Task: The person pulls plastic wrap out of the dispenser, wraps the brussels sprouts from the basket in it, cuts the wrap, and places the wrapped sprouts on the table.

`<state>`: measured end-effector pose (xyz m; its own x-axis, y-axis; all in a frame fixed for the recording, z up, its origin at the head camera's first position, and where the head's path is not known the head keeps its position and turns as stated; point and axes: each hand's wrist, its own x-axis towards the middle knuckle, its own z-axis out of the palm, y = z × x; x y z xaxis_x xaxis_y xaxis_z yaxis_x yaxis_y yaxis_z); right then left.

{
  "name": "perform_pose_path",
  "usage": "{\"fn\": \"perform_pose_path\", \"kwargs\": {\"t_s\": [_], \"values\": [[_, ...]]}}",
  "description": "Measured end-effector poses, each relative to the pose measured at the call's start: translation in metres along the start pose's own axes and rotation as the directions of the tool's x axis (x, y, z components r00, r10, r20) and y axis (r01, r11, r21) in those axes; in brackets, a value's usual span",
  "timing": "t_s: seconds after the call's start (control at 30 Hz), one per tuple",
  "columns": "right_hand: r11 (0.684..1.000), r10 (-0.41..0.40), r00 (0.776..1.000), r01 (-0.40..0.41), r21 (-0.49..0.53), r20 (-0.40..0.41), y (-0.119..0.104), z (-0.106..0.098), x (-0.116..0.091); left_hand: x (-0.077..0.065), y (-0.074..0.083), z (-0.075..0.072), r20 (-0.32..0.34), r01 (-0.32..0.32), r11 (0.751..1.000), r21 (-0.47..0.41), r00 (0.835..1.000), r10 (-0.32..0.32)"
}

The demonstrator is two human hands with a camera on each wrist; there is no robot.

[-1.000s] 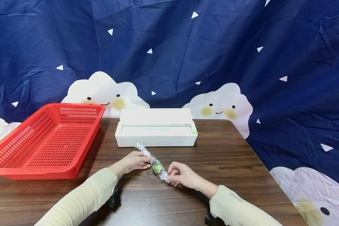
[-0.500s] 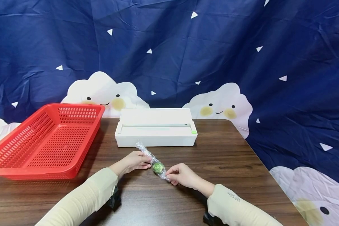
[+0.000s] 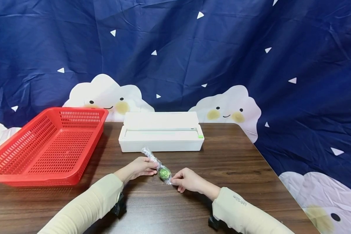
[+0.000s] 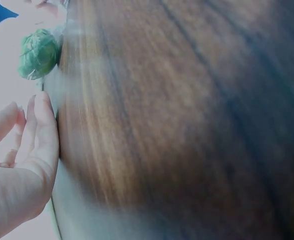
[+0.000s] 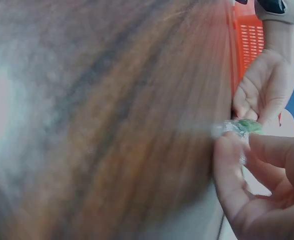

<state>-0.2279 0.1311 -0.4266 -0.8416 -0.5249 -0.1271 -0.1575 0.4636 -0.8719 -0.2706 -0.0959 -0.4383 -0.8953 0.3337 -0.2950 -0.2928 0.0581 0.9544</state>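
Note:
A Brussels sprout [image 3: 164, 174], green and leafy, sits in a clear wrap of cling film [image 3: 150, 157] low over the table. Twisted film trails from it toward the white box. My left hand [image 3: 140, 166] pinches this tail close beside the sprout; in the left wrist view its fingertips lie just below the sprout [image 4: 38, 54]. On the opposite side, my right hand [image 3: 190, 180] pinches the short film end between thumb and index finger. The right wrist view shows crinkled film [image 5: 230, 126] at those fingertips, with the sprout partly hidden behind them.
A long white film dispenser box [image 3: 161, 146] with its lid raised stands behind the hands. The red slotted basket [image 3: 44, 178] occupies the table's left side. A dark blue cloth [image 3: 175, 39] with clouds hangs behind the brown wooden table [image 3: 237, 162].
My right hand has shifted slightly left and up along the film, and less of the film end shows past the sprout. The sprout has edged right; the left hand has hardly moved.

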Motion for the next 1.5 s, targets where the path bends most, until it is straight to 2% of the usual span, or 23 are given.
{"fn": "perform_pose_path", "kwargs": {"t_s": [0.17,0.3,0.53,0.77,0.87,1.0,1.1,1.27,1.5], "values": [[0.998,0.056,0.997,-0.054,0.036,-0.056,0.004,0.003,0.006,-0.001,0.000,0.000,0.007,-0.004,1.000,-0.003,1.000,0.004],[0.997,0.069,0.995,-0.066,0.044,-0.077,0.005,0.004,0.010,-0.002,0.001,0.000,0.003,-0.005,1.000,-0.009,1.000,0.005],[0.994,0.103,0.992,-0.100,0.042,-0.072,0.005,0.005,0.013,-0.002,0.003,-0.001,0.016,-0.021,0.999,-0.024,1.000,0.022],[0.993,0.084,0.995,-0.079,0.084,-0.062,0.003,0.003,0.011,-0.003,0.005,-0.002,0.036,-0.057,0.998,-0.038,0.998,0.058],[0.987,0.102,0.994,-0.096,0.129,-0.041,0.001,0.003,0.010,-0.003,0.006,-0.003,0.041,-0.070,0.997,-0.045,0.997,0.072],[0.964,0.140,0.990,-0.144,0.225,0.035,0.000,0.002,0.009,-0.003,0.007,-0.003,0.047,-0.070,0.996,-0.052,0.996,0.073],[0.952,0.156,0.985,-0.169,0.255,0.069,0.000,0.003,0.009,-0.003,0.008,-0.005,0.044,-0.073,0.996,-0.054,0.996,0.076],[0.945,0.167,0.983,-0.181,0.273,0.077,0.000,0.004,0.009,-0.003,0.008,-0.007,0.041,-0.093,0.994,-0.057,0.995,0.096],[0.945,0.137,0.987,-0.155,0.288,0.083,0.000,0.009,0.008,-0.005,0.007,-0.006,0.043,-0.074,0.996,-0.058,0.996,0.077]]}}
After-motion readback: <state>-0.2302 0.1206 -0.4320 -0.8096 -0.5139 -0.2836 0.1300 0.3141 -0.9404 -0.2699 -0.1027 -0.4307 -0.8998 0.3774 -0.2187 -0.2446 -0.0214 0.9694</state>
